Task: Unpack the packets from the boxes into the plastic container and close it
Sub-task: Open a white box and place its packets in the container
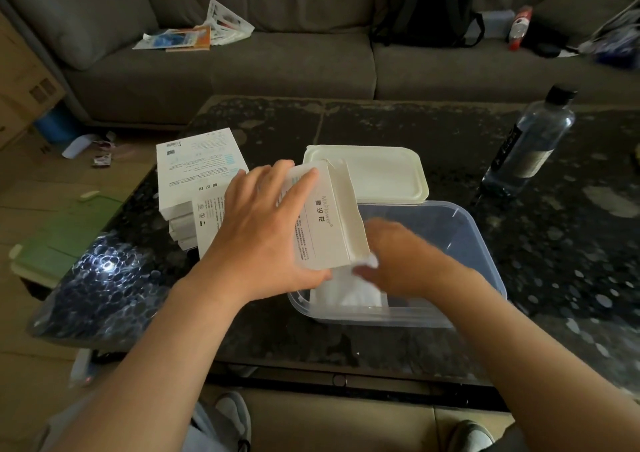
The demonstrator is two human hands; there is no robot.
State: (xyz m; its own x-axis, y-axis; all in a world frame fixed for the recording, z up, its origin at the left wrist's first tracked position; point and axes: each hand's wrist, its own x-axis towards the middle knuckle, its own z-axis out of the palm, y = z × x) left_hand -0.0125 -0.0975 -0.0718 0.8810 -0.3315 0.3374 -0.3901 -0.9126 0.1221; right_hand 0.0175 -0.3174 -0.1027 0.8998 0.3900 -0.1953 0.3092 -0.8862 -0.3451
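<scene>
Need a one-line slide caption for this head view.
Unpacking: left hand grips a white box over the plastic container; blurred right hand meets white packets at the box's open end; lid behind.

We see a dark speckled table point(415, 122) with a clear water bottle point(530, 146) standing near its far right edge. Behind it runs a grey sofa point(242, 70), where loose papers point(194, 34) lie on the left seat, a black backpack point(429, 8) leans against the backrest and a red-and-white bottle point(519, 27) lies further right. On the floor at left we find a cardboard box point(20, 80) and a flat green object point(65, 233).
</scene>
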